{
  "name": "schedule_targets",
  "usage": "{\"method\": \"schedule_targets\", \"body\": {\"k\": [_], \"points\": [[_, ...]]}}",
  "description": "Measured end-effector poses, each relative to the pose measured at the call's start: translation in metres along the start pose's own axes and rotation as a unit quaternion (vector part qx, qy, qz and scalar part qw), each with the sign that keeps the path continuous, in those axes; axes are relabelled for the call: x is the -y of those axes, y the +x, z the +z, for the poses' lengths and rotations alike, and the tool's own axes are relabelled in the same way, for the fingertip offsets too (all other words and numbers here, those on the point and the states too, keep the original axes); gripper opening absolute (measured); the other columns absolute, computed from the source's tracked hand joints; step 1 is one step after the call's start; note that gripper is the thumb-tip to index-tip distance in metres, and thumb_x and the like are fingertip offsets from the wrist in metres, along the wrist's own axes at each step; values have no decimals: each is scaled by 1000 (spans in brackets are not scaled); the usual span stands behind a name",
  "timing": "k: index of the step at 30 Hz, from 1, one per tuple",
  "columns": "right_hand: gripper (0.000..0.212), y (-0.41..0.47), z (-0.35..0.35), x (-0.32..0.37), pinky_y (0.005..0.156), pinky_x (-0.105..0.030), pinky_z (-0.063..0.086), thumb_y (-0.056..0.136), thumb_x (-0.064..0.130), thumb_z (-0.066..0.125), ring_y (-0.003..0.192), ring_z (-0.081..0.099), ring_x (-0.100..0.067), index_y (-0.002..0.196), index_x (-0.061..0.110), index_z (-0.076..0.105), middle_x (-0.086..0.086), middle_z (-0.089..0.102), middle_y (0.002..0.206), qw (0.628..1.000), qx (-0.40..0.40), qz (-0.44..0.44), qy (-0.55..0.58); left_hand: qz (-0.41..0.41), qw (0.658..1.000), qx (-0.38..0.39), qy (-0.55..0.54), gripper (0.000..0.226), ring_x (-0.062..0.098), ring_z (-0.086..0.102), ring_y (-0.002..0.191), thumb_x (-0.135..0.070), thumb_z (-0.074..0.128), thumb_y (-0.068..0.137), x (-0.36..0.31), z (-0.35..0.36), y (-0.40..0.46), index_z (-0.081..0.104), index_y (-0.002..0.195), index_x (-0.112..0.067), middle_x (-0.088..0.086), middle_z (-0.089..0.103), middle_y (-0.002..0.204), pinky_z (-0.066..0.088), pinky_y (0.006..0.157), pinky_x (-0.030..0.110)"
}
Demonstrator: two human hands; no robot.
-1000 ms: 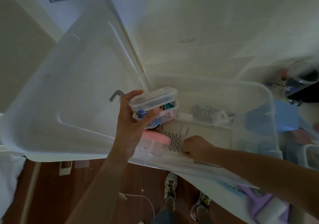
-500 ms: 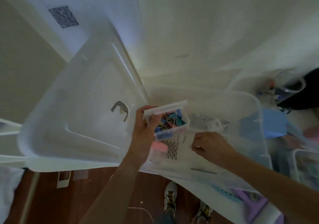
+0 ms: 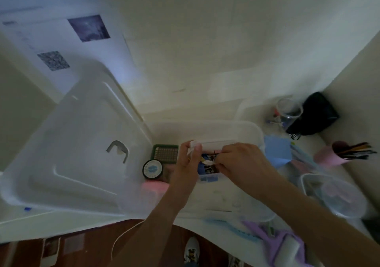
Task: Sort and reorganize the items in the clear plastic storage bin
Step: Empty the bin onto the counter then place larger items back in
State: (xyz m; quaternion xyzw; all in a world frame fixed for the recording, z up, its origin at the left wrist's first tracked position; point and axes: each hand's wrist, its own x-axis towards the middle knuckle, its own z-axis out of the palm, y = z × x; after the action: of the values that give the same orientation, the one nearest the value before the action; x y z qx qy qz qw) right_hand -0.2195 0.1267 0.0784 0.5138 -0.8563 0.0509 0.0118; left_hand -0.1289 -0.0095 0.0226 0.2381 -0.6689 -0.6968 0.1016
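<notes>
Clear plastic storage bin (image 3: 253, 128), lid off, low and centre in the frame on a white tabletop (image 3: 205, 61). Small clear box (image 3: 209, 177) of coloured clips raised over the bin's middle, held between both hands. Left hand (image 3: 188, 163) curled round the box's left side, thumb and fingers pinching its tilted lid (image 3: 218, 144) at the left end. Right hand (image 3: 242, 166) just right of it, fingertips bent into the open box, pinching at something among the clips; which piece, too blurred to tell. Inside the bin, left of the hands: green gridded tray (image 3: 165, 153) near the far wall, round black-rimmed tin (image 3: 152, 169) just in front of it, pink-lidded tub (image 3: 154, 187) nearest the viewer.

Large translucent bin lid (image 3: 67, 163) lying bottom-up across the left of the frame, touching the bin's left side, with a grey hook-shaped piece (image 3: 118, 149) resting on it. Printed sheet with two dark squares (image 3: 61, 46) at upper left. Right of the bin: blue paper (image 3: 276, 149), clear cup (image 3: 289, 110), black pouch (image 3: 318, 114) at the wall, pink cup of pencils (image 3: 333, 153), and another clear container (image 3: 333, 194) toward lower right. Purple cloth (image 3: 273, 240) and pale blue comb-like strip (image 3: 232, 228) at the table's near edge. Dark wooden floor (image 3: 82, 246), a white cord and patterned shoes (image 3: 192, 250) along the bottom.
</notes>
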Motion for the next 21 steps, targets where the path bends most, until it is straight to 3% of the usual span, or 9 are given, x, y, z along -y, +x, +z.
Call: {"method": "schedule_targets", "body": {"k": [3, 5, 7, 9, 14, 18, 21], "points": [[18, -5, -5, -4, 42, -22, 37, 61, 21, 85, 43, 56, -16, 57, 24, 68, 5, 59, 54, 1000, 9, 3, 8, 9, 1000, 5, -13, 35, -10, 62, 91, -47, 44, 93, -3, 4, -4, 54, 117, -24, -27, 67, 93, 49, 79, 11], [16, -6, -11, -4, 46, -24, 33, 69, 24, 82, 47, 58, -17, 61, 22, 68, 3, 61, 57, 1000, 0, -10, 22, 25, 1000, 9, -15, 42, 0, 63, 97, -47, 44, 94, -5, 7, -4, 54, 121, -16, -11, 69, 102, 51, 81, 15], [11, -7, -18, -4, 55, -28, 37, 84, 28, 71, 63, 64, -20, 76, 20, 71, 0, 66, 72, 999, 9, -15, 30, 38, 999, 12, -13, 47, 9, 64, 101, -49, 44, 95, -8, 9, -7, 53, 123, -12, -1, 69, 106, 53, 82, 20], [17, -7, -24, -5, 65, -30, 40, 92, 34, 59, 79, 66, -21, 94, 22, 71, 0, 69, 87, 999, 23, 1, 46, 33, 999, 13, -29, 49, 8, 67, 97, -46, 44, 94, -10, 10, -7, 52, 122, -7, -7, 71, 97, 53, 80, 19], [16, -11, -24, -11, 60, -27, 39, 83, 39, 68, 71, 66, -18, 86, 24, 72, 2, 70, 78, 999, 3, 20, 49, 31, 999, 8, -13, 45, 10, 68, 100, -49, 45, 97, -10, 13, -8, 52, 124, -14, -9, 72, 99, 55, 86, 27], [15, -12, -25, -8, 57, -28, 36, 77, 28, 77, 61, 61, -21, 76, 19, 65, 1, 65, 68, 996, -13, 53, 67, 42, 999, -6, 15, 53, 16, 66, 102, -61, 44, 98, -7, 14, -8, 52, 123, -16, -2, 68, 102, 55, 88, 33], [12, -13, -28, -5, 68, -33, 45, 84, 27, 70, 78, 63, -23, 90, 17, 64, -1, 69, 84, 993, 7, 89, 83, 44, 999, -8, 29, 61, 12, 67, 99, -68, 45, 92, -7, 15, -7, 52, 123, -16, -10, 69, 99, 56, 87, 30]]}}
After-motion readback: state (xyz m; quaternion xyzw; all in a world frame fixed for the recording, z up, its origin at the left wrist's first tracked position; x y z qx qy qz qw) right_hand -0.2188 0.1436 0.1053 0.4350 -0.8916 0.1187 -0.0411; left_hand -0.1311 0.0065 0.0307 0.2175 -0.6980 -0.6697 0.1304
